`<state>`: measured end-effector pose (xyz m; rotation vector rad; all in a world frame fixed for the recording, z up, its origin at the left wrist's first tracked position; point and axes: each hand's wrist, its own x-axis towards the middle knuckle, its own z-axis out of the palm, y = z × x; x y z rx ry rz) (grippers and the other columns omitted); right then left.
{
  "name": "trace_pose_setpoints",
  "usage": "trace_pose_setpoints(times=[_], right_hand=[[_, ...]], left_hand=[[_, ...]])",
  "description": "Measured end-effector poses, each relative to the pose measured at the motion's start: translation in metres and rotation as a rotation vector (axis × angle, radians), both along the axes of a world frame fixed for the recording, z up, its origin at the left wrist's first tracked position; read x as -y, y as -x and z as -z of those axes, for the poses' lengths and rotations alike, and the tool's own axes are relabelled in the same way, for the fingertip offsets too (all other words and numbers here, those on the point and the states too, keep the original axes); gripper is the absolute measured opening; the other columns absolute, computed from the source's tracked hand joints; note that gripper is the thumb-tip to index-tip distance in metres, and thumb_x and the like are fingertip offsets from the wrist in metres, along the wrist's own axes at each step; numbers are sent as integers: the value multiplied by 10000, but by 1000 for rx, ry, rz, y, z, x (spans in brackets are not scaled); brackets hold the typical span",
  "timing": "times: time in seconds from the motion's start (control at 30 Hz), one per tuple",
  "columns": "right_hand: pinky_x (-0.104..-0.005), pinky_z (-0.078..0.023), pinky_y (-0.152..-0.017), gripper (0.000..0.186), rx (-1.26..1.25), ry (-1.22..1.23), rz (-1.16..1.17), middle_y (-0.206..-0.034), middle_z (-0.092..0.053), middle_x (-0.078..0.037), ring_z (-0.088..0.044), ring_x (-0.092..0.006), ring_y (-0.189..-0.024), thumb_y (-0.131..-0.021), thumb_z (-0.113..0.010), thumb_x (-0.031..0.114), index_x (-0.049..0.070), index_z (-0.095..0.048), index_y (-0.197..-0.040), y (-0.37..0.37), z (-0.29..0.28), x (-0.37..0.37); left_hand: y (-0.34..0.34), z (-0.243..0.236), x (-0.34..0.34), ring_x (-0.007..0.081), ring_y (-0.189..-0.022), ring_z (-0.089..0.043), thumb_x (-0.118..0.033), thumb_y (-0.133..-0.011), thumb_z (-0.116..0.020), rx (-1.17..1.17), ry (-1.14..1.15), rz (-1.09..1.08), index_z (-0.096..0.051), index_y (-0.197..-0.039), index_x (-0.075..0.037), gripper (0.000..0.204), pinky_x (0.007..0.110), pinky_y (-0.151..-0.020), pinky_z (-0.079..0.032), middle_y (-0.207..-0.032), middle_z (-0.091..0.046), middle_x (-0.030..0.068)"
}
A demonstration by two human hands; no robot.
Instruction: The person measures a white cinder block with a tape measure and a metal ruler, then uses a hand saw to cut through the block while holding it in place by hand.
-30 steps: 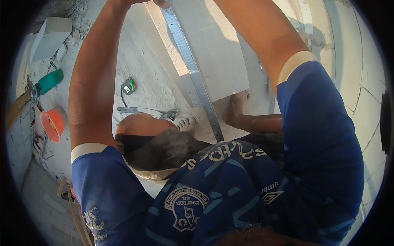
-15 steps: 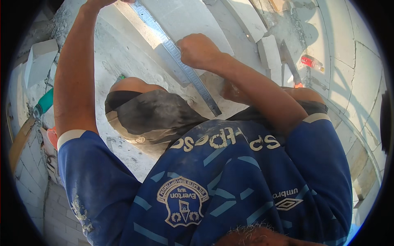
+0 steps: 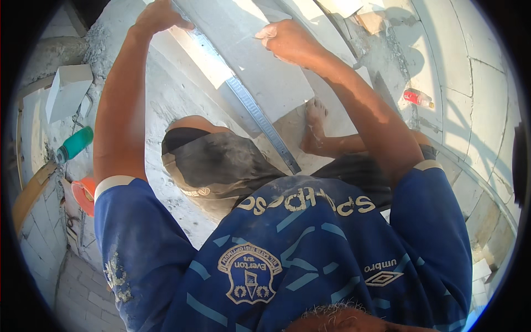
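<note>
At the top, my left hand (image 3: 163, 16) grips the upper part of a long perforated metal straightedge (image 3: 249, 103), its thumb on the metal. The straightedge lies diagonally along a pale block (image 3: 282, 83), running down toward my lap. My right hand (image 3: 285, 41) is closed just right of the straightedge, its fingertips bunched over the block's face near a faint line; whether something small is in them I cannot make out. My bare foot (image 3: 316, 113) rests beside the block's lower end.
At the left lie a teal bottle (image 3: 77, 141), an orange container (image 3: 84, 200), an offcut block (image 3: 69, 88) and a wooden plank (image 3: 32, 193). A red-labelled bottle (image 3: 417, 98) lies at the right beside pale blockwork (image 3: 470, 110). More blocks stand at the top right.
My right hand has swung in from the top right to the straightedge, then shifted up onto the block's face. My left hand stays at the straightedge's upper part, slightly moved.
</note>
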<state>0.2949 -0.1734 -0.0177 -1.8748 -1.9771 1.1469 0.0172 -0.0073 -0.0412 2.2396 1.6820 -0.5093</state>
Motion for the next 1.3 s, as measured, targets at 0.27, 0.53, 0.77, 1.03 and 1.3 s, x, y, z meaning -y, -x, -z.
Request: trace_pose_setpoints(times=[0.27, 0.53, 0.77, 1.03, 1.3], right_hand=[[-450, -568, -825, 235, -2, -418, 29, -982, -751, -212, -734, -359, -925, -822, -614, 113, 17, -764, -976, 132, 46, -272], [-429, -538, -674, 201, -86, -733, -255, -840, -709, -245, -682, -361, -737, -899, -574, 135, 7, -711, -828, 212, 153, -381], [-399, -543, -646, 201, 167, -823, -380, -813, -734, -152, -682, -297, -674, -841, -582, 170, 61, -729, -758, 217, 182, -421], [-432, -561, -712, 176, 101, -663, -464, -796, -719, -172, -691, -348, -745, -812, -612, 183, 70, -738, -762, 190, 135, -337], [-468, -538, -765, 236, 31, -180, -350, -925, -717, -278, -703, -402, -874, -852, -613, 168, -37, -729, -866, 89, 53, -67]], left_hand=[[7, 5, -9, 456, -1510, -305, -425, -450, -995, 86, -99, -114, -283, -1580, 63, 1422, 459, -1176, -413, -1685, -207, 227], [8, 3, 0, 430, -1513, -311, -376, -440, -996, 138, -98, -162, -306, -1569, 70, 1396, 464, -1207, -367, -1685, -218, 214], [7, 6, 0, 415, -1519, -307, -367, -433, -1004, 161, -134, -161, -335, -1558, 72, 1380, 448, -1218, -353, -1675, -241, 222], [-5, -16, 5, 399, -1471, -380, -465, -665, -949, 31, 89, -244, -325, -1528, 122, 1216, 458, -1222, -337, -1546, -410, 326], [-14, -12, 14, 387, -1409, -461, -447, -683, -923, -2, 99, 88, -594, -1394, -2, 902, 474, -1201, -354, -1477, -550, 211]])
